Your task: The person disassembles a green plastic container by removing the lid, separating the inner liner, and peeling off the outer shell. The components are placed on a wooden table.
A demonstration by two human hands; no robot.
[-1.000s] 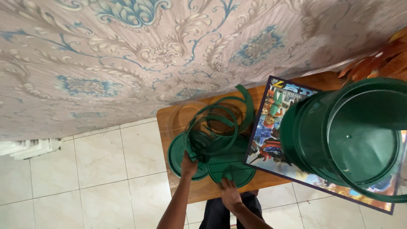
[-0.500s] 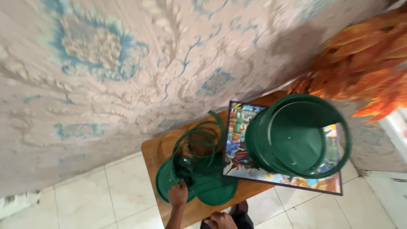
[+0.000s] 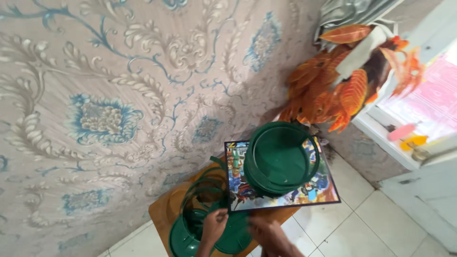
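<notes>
A small wooden counter (image 3: 164, 209) stands hard against the patterned wall (image 3: 119, 95), its front edge toward the person and tiled floor (image 3: 376, 219) open to the right and in front; the left hand (image 3: 215, 223) rests low on the counter's front part, fingers curled onto the thin green rings (image 3: 202, 190), seemingly gripping one, though how firmly I cannot tell; the rings stand tilted, leaning up and back toward the wall, their flat faces turned partly to the camera; beneath and beside them lie round green lids (image 3: 190, 235), flat, overhanging the counter's front edge; the right hand (image 3: 266, 232) is blurred, just right of the left, over a lid, and I cannot tell whether it is wide or closed; a colourful picture board (image 3: 314, 190) lies flat across the counter's right end, jutting past its edge over the floor; a green bucket (image 3: 281, 159) stands on the board, mouth toward the camera; orange leaves (image 3: 333, 90) hang above it at the right.
</notes>
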